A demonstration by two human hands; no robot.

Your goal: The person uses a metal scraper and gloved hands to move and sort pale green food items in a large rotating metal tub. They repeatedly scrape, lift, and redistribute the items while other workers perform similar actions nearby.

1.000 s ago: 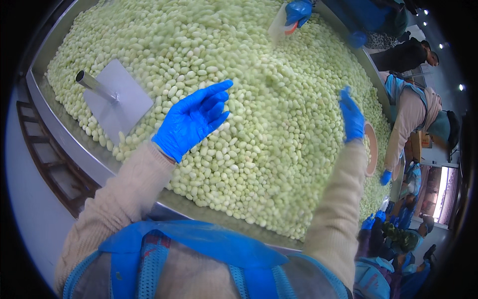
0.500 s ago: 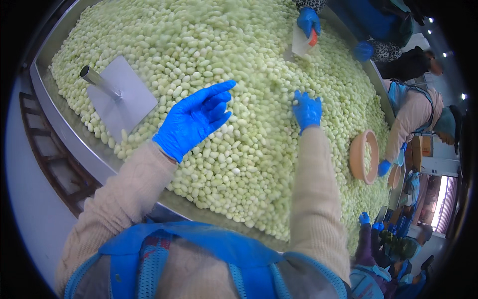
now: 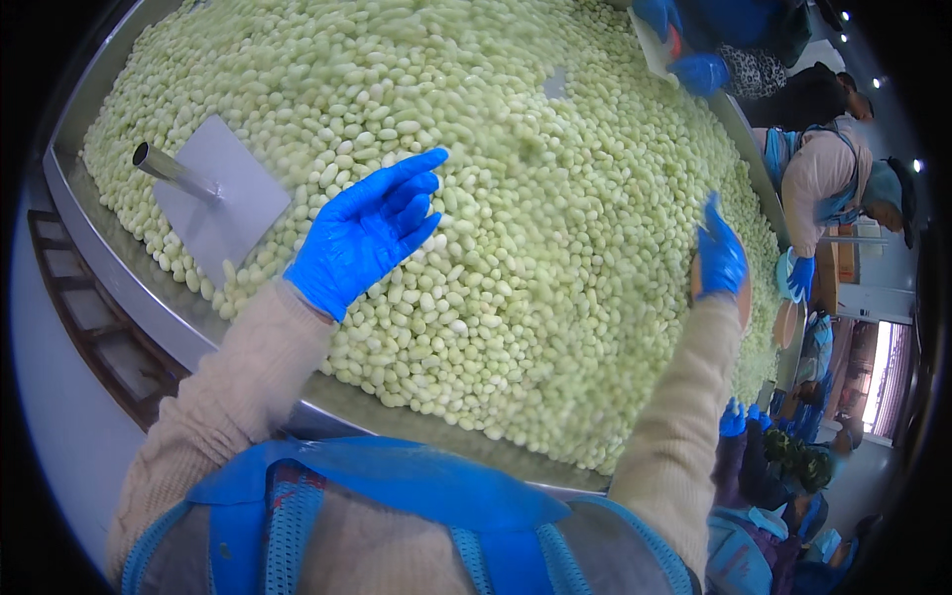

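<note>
Pale green oval kernels fill a wide metal tray. My left hand, in a blue glove, is palm up just above them, fingers loosely bent and apart, nothing visible in it. Left of it lies a flat metal plate with an upright tube handle. On the right, my right hand, also gloved, has its fingers extended over a peach-coloured bowl, which it partly hides; I see nothing held in it.
Along the tray's far and right sides, co-workers' gloved hands, a person in a beige top, a light blue bowl and another peach bowl. More people are at lower right. A dark slatted rack stands beside the left edge.
My right hand moved left onto the kernels, then back right over the peach bowl. My left hand barely moved. A co-worker's hand with a scoop shifted toward the upper right.
</note>
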